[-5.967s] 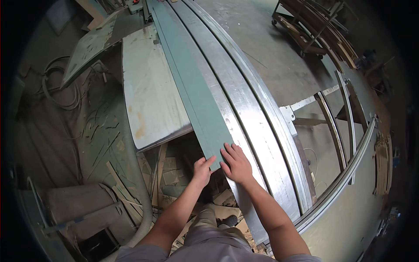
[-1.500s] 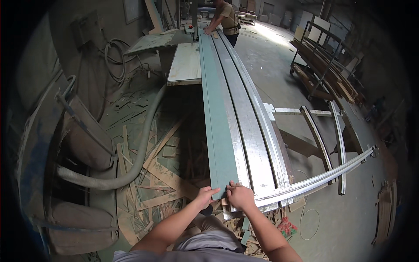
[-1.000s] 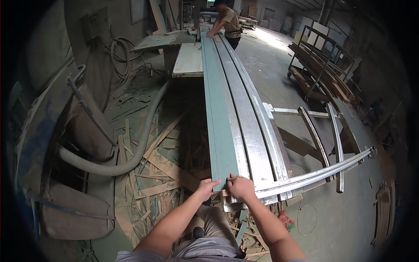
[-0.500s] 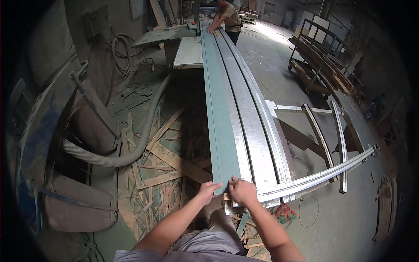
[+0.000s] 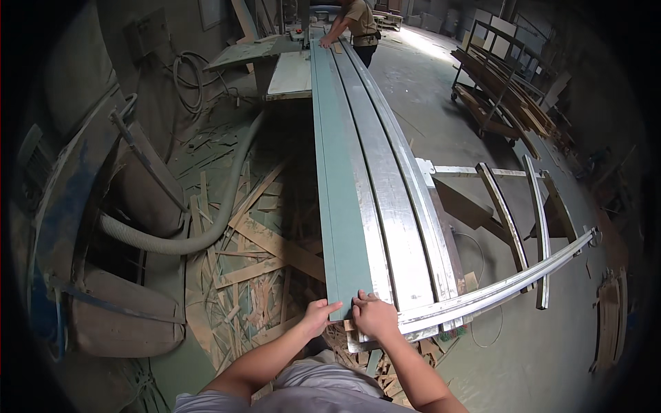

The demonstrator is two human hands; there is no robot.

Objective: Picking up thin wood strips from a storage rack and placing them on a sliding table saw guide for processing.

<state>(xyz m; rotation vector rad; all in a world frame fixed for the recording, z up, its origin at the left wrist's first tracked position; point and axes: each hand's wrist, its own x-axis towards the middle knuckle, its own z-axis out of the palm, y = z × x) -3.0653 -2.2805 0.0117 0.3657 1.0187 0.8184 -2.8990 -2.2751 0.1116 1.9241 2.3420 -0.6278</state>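
A dusty woodworking shop with scrap-strewn concrete floor.

Wood offcuts (image 5: 265,255) litter the grey floor (image 5: 441,124) at left, crossed by a thick grey hose (image 5: 200,234) running to bulky dust bags (image 5: 124,323). A coil of hose (image 5: 187,76) hangs by the dim left wall. At right a metal cart (image 5: 502,89) is stacked with boards, and curved metal rails (image 5: 523,206) stand out over the floor. Daylight falls in at the far end, perhaps through a doorway. A person (image 5: 358,27) stands there.
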